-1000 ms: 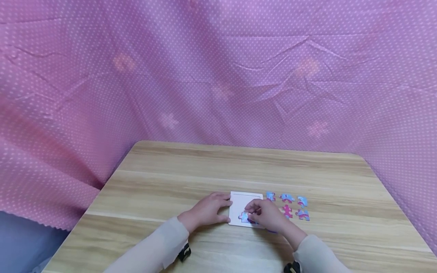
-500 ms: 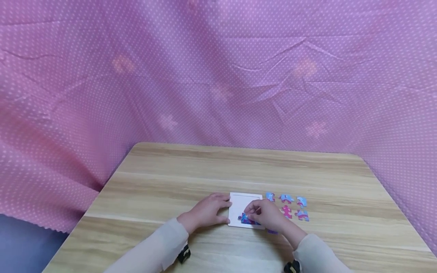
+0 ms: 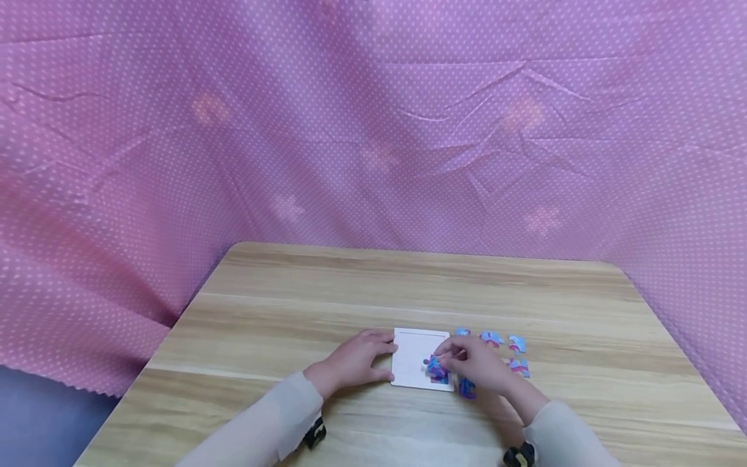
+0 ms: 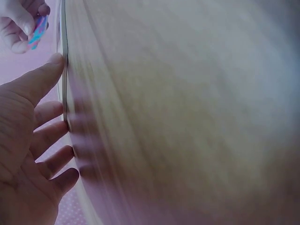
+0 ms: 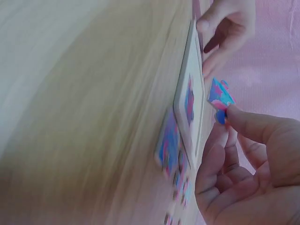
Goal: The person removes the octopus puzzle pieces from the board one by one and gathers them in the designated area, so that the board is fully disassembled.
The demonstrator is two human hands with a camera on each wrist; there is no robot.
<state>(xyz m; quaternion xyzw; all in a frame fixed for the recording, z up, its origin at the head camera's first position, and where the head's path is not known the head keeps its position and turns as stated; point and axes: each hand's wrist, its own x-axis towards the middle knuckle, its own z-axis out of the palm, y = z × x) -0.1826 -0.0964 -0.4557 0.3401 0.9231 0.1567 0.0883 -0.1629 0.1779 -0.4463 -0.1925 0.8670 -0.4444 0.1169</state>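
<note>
A white puzzle tray (image 3: 410, 353) lies on the table before me. My left hand (image 3: 357, 359) rests at its left edge, fingers extended; in the left wrist view the fingertips (image 4: 56, 58) meet the tray's side. Between thumb and fingers, my right hand (image 3: 477, 364) pinches a blue-and-pink jigsaw piece (image 3: 434, 368) over the tray's lower right part. The right wrist view shows this held piece (image 5: 219, 99) raised off the tray. Another jigsaw piece (image 5: 189, 101) sits inside the tray, in its lower right corner and partly covered in the head view.
Right of the tray, several loose jigsaw pieces (image 3: 517, 344) lie in rows, some hidden behind my right hand. A purple-blue piece (image 3: 467, 388) lies just off the tray's lower right corner. A pink dotted cloth (image 3: 373, 143) hangs behind the wooden table (image 3: 327, 292).
My right hand has lifted the jigsaw piece from beside the corner piece and moved it right and slightly up. The left hand has stayed at the tray's edge.
</note>
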